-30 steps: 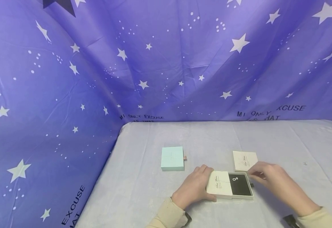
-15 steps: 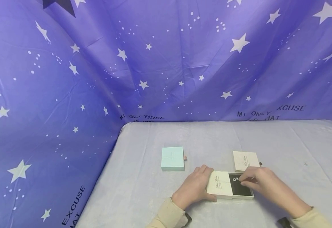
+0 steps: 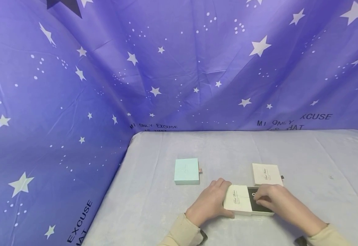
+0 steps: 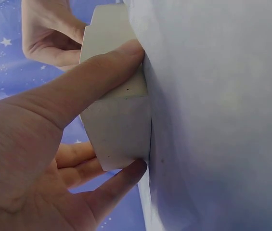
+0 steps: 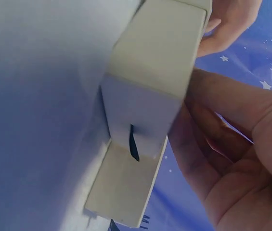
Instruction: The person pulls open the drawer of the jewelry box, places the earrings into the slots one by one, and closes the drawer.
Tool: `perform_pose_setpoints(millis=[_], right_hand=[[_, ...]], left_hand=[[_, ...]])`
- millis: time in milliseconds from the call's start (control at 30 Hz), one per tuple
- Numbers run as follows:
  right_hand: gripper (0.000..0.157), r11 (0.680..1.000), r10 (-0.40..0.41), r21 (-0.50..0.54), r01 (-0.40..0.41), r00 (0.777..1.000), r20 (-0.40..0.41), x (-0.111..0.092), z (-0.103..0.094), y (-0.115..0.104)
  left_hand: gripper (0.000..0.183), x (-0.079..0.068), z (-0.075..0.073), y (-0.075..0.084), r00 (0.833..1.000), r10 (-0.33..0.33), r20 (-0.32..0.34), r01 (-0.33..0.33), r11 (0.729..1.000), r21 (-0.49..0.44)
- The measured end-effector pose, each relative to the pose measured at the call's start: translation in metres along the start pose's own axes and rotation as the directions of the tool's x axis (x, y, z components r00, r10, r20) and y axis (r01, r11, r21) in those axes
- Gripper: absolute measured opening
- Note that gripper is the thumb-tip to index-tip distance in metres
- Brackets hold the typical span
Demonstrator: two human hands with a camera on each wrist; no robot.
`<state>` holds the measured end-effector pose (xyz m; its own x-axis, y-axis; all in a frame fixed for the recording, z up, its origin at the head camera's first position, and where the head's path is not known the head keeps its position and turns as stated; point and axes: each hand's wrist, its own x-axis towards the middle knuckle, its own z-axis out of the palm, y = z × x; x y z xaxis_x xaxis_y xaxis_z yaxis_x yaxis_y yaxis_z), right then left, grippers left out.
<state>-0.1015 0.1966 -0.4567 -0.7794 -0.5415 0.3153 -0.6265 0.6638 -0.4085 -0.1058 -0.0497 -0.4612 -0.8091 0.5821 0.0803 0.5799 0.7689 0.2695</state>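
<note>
Purple star-print curtain, lettered "ONLY EXCUSE", behind cloth-covered table. Cream drawer box lies on it, drawer partly out, script too small to read. Left hand grips the box; left wrist view shows thumb and fingers opposed. Right hand, fingers bent, is over the black insert by a small ring-like piece; cannot tell whether it pinches anything. Drawer's dark pull tab shows only in right wrist view. Mint box, second cream box farther back.

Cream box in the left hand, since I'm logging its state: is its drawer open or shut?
Open: the drawer juts from its cover, dark lining showing beside the right hand.
</note>
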Motion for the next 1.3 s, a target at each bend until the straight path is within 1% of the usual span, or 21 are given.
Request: perform_pose_setpoints(millis=[133,333,567,733,867,967,1133,1300], right_hand=[[0.019,0.999,0.040,0.008,-0.040,0.999,0.033,-0.001,0.001,-0.002],[0.020,0.999,0.038,0.017,-0.039,0.998,0.051,-0.001,0.000,-0.003],[0.020,0.999,0.031,0.029,-0.033,0.998,0.048,-0.002,0.000,-0.003],[0.020,0.998,0.055,-0.003,-0.055,0.998,0.041,-0.002,0.002,-0.004],[0.022,0.997,0.073,-0.037,-0.072,0.997,0.027,0.000,0.004,-0.005],[0.024,0.997,0.058,-0.042,-0.058,0.998,0.003,0.002,0.006,-0.004],[0.027,0.998,0.024,-0.063,-0.027,0.998,-0.060,0.005,0.009,-0.003],[0.030,0.994,0.021,-0.102,-0.033,0.993,-0.119,0.008,0.011,-0.003]], left_hand=[[0.088,0.001,0.000,0.000,1.000,-0.009,0.009,0.009,1.000,-0.011],[0.088,0.000,0.000,0.000,1.000,-0.011,0.008,0.011,1.000,0.000],[0.089,0.001,0.000,0.001,1.000,-0.019,0.017,0.019,1.000,-0.008],[0.089,0.001,0.000,0.001,0.999,-0.024,0.025,0.024,1.000,-0.009],[0.089,0.000,-0.002,0.001,1.000,-0.018,0.019,0.019,1.000,-0.001],[0.088,0.000,-0.002,0.001,1.000,-0.008,0.009,0.008,1.000,0.006],[0.088,0.000,0.000,-0.001,1.000,-0.005,0.010,0.005,1.000,-0.008],[0.088,0.000,0.001,-0.002,1.000,-0.005,0.010,0.005,1.000,-0.007]])
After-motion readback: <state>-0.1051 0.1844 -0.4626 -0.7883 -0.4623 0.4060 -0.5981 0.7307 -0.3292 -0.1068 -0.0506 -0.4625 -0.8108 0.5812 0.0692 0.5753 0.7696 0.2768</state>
